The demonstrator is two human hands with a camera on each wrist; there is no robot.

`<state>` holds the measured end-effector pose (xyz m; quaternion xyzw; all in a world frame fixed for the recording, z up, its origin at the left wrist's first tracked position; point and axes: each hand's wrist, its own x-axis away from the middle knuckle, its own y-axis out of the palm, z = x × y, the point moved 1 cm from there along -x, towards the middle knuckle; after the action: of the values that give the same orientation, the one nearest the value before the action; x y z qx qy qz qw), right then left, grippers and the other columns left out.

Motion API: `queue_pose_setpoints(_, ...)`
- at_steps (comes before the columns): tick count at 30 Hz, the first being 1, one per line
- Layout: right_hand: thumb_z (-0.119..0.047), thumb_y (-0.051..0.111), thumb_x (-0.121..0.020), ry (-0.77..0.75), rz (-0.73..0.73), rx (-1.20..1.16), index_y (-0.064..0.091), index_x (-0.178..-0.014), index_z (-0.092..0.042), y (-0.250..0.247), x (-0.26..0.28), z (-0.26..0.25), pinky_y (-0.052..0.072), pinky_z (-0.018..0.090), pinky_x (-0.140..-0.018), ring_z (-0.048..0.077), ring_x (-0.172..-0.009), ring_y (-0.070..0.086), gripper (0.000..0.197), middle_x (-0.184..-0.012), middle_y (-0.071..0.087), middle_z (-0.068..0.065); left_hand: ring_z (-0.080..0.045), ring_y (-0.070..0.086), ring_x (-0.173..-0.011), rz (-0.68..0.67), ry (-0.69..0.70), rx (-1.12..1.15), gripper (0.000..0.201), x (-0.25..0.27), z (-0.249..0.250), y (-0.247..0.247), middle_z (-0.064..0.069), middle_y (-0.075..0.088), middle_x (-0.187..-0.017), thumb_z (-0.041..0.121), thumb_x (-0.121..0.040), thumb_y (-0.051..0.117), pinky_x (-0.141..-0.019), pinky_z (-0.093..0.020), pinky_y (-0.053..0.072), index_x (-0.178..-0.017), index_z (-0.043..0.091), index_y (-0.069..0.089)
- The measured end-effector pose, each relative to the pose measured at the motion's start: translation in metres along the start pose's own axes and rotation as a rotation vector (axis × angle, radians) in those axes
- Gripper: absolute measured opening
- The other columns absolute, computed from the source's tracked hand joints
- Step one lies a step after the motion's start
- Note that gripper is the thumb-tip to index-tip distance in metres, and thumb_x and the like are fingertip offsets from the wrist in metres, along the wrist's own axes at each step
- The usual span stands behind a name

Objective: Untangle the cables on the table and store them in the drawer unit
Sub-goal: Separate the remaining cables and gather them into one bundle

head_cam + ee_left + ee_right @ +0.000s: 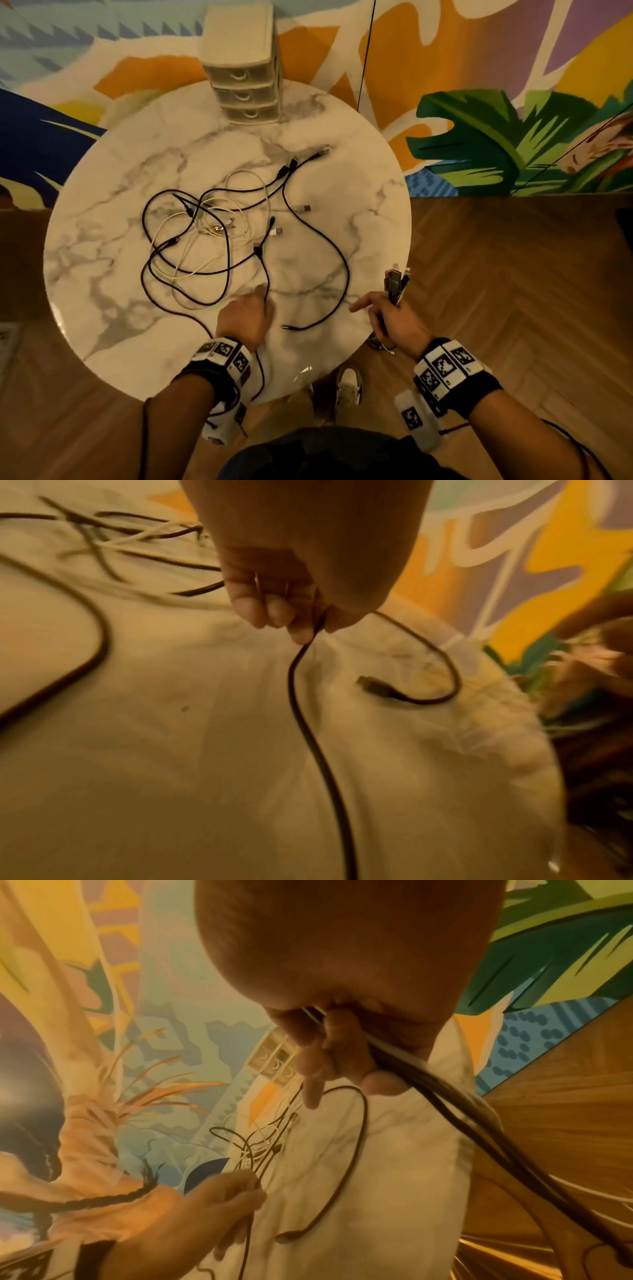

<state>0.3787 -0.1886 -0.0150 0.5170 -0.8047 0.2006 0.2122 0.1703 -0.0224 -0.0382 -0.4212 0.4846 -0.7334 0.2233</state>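
Note:
A tangle of black and white cables [205,233] lies in the middle of the round marble table [113,164]. My left hand [263,296] pinches one black cable [318,750] between thumb and fingertips [301,634], just above the tabletop near the front edge. That cable trails back under my wrist and off the table. My right hand [383,308] hovers at the table's right edge and grips a bundle of cable ends [395,284], index finger [311,1093] pointing out. The cream drawer unit [239,68] stands at the far edge, drawers shut.
A loose black cable with a plug end [286,327] curves between my hands and up the table's right side [344,267]. More plugs [305,208] lie around the tangle. The wooden floor [513,308] and a painted wall [513,144] surround the table.

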Motion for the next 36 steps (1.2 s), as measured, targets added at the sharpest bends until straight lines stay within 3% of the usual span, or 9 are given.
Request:
queue_pose_setpoints(4,-0.020,0.029,-0.103,-0.044,-0.026,-0.031,0.067,-0.092,-0.001,0.016,-0.011,-0.013,0.043,0.035,-0.056,0.017,-0.039,0.038,0.044,-0.043,0.044,0.007,-0.028,0.062,-0.064,0.209,0.300,0.024,0.030,0.018,0.035,-0.022,-0.003,0.065,-0.074,0.037,-0.090,0.032,-0.050,-0.031,0.042,-0.094,0.018,0.054)
queue_pose_setpoints(6,-0.027,0.034,-0.102,-0.051,-0.012,-0.044,0.066,-0.091,0.005,0.024,-0.017,-0.025,0.039,0.028,-0.051,0.016,-0.041,0.040,0.047,-0.046,0.045,0.009,-0.026,0.060,-0.057,0.238,0.428,0.020,0.030,0.024,0.053,-0.031,-0.002,0.063,-0.067,0.037,-0.088,0.032,-0.046,-0.031,0.043,-0.089,0.018,0.055)
queue_pose_setpoints(14,-0.023,0.038,-0.101,-0.091,-0.033,-0.315,0.058,-0.074,-0.007,0.018,-0.013,-0.049,0.020,0.020,-0.042,0.009,-0.042,0.023,0.037,-0.050,0.031,0.000,-0.024,0.056,-0.059,0.104,0.749,-0.067,0.028,0.030,0.082,-0.038,-0.002,0.060,-0.070,0.034,-0.090,0.031,-0.048,-0.031,0.041,-0.088,0.016,0.053)
queue_pose_setpoints(17,-0.021,0.037,-0.101,-0.119,-0.085,-0.248,0.052,-0.072,-0.009,0.015,-0.009,-0.046,0.022,0.020,-0.042,0.008,-0.043,0.024,0.035,-0.052,0.029,-0.001,-0.015,0.055,-0.076,-0.099,0.679,0.121,0.030,0.023,0.083,-0.050,0.002,0.062,-0.088,0.041,-0.098,0.036,-0.066,-0.032,0.044,-0.103,0.020,0.057)
queue_pose_setpoints(22,-0.021,0.038,-0.101,-0.138,-0.128,-0.103,0.052,-0.072,-0.011,0.018,0.002,-0.044,0.025,0.018,-0.042,0.008,-0.042,0.028,0.034,-0.052,0.031,0.002,0.000,0.052,-0.057,-0.154,0.276,0.840,0.017,-0.005,0.100,-0.073,0.002,0.062,-0.079,0.027,-0.096,0.047,-0.055,-0.021,0.043,-0.099,0.017,0.060)
queue_pose_setpoints(25,-0.023,0.041,-0.100,-0.143,-0.107,-0.066,0.051,-0.072,-0.012,0.020,0.005,-0.047,0.026,0.021,-0.043,0.011,-0.045,0.030,0.031,-0.055,0.034,0.005,-0.009,0.053,-0.063,-0.141,0.315,0.785,0.014,-0.008,0.117,-0.079,0.001,0.061,-0.077,0.021,-0.094,0.052,-0.056,-0.022,0.044,-0.095,0.012,0.063)
queue_pose_setpoints(28,-0.020,0.044,-0.099,-0.143,-0.097,-0.110,0.049,-0.073,-0.012,0.017,0.008,-0.049,0.025,0.023,-0.045,0.012,-0.048,0.029,0.028,-0.059,0.035,0.006,0.001,0.055,-0.072,-0.007,0.404,0.766,0.012,-0.001,0.126,-0.085,0.005,0.063,-0.083,0.017,-0.091,0.057,-0.066,-0.010,0.041,-0.097,0.012,0.066)
queue_pose_setpoints(31,-0.009,0.048,-0.096,-0.173,-0.064,-0.127,0.051,-0.068,-0.021,0.016,0.010,-0.053,0.027,0.016,-0.042,0.003,-0.042,0.032,0.031,-0.050,0.042,-0.008,0.001,0.054,-0.079,0.106,0.492,0.745,0.016,0.009,0.136,-0.090,0.007,0.061,-0.090,0.014,-0.089,0.059,-0.071,-0.002,0.037,-0.102,0.011,0.067)
queue_pose_setpoints(36,0.004,0.041,-0.096,-0.160,-0.020,-0.095,0.046,-0.067,-0.015,0.020,0.007,-0.059,0.030,0.009,-0.041,-0.001,-0.036,0.037,0.035,-0.040,0.044,-0.012,-0.009,0.058,-0.090,0.129,0.606,0.727,0.020,0.013,0.143,-0.092,0.003,0.062,-0.093,0.016,-0.090,0.057,-0.080,-0.011,0.043,-0.106,0.011,0.069)
